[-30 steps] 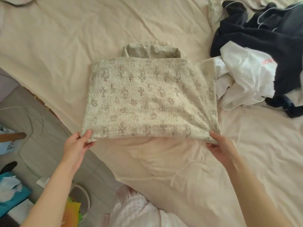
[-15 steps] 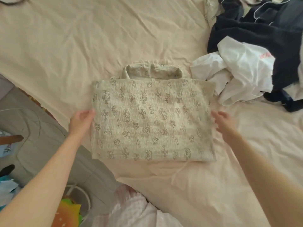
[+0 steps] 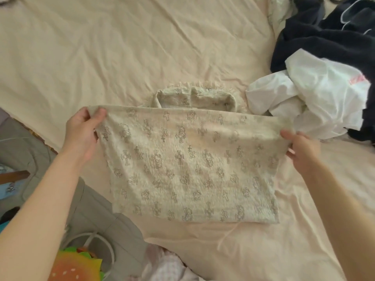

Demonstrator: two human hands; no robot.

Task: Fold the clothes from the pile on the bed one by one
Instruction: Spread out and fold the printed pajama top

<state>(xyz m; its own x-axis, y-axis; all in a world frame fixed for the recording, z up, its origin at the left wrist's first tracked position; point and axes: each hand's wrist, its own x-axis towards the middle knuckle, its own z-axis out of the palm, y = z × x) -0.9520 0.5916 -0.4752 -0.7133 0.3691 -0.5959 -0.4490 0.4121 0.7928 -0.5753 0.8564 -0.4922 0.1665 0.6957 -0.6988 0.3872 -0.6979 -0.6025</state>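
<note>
A white wire basket (image 3: 105,246) stood on the floor at 7 o'clock, with a burger-shaped plush (image 3: 75,266) at its rim; whether it lay inside was unclear. The printed garment (image 3: 188,169), a cream crinkle-textured fabric stamped with grey crosses and small figures, lay folded into a rough rectangle at the centre of the wrinkled beige bed sheet (image 3: 101,57), its collar showing past the far edge. The left hand (image 3: 85,128) pinched the garment's far left corner between thumb and fingers, lifting it. The right hand (image 3: 300,149) gripped the far right corner, fingers curled round the fabric. At 2 o'clock sat the pile: a crumpled white shirt (image 3: 316,98) against dark navy clothing (image 3: 324,43).
</note>
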